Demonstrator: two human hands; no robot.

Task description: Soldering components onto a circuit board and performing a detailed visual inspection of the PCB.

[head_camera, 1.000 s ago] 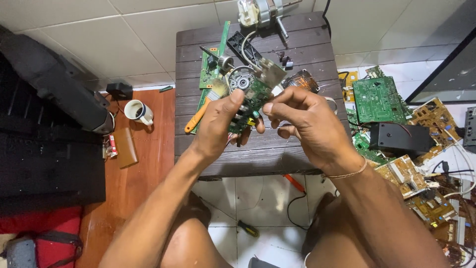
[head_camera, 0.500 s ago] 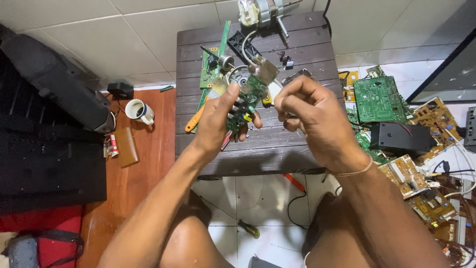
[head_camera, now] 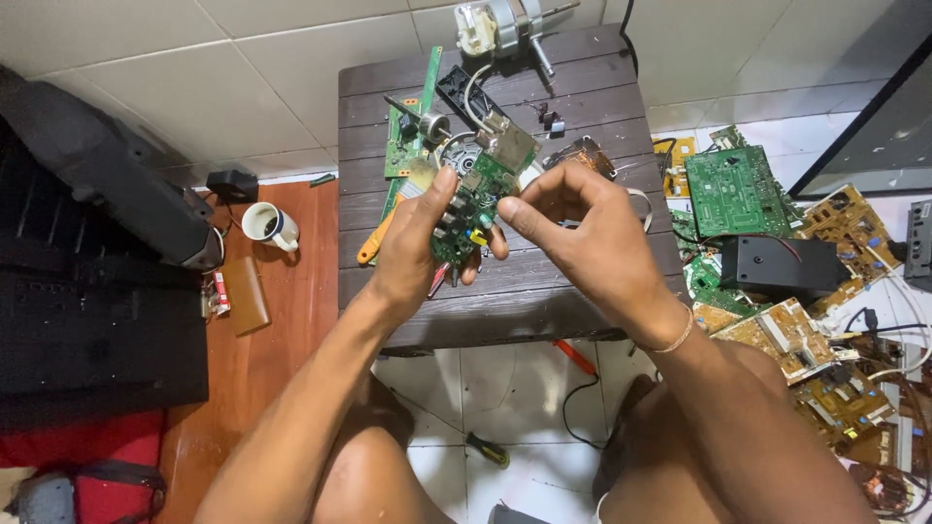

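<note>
My left hand [head_camera: 416, 254] grips a small green circuit board [head_camera: 476, 199] studded with components, holding it upright above the dark wooden table [head_camera: 573, 291]. My right hand [head_camera: 582, 233] hovers just right of the board with fingers curled and thumb and forefinger pinched near its edge; whether they hold a small part is too small to tell. A metal shield box [head_camera: 507, 144] sits at the board's top end.
On the table lie a long green board [head_camera: 400, 131], an orange-handled tool [head_camera: 374, 241] and a fan motor [head_camera: 500, 21]. Several circuit boards [head_camera: 738, 189] and a black box [head_camera: 782, 267] pile on the floor to the right. A white cup [head_camera: 269, 225] stands at left.
My right hand has opened slightly and drawn a little away from the board's right edge. The left hand keeps its hold on the board, tilting it slightly.
</note>
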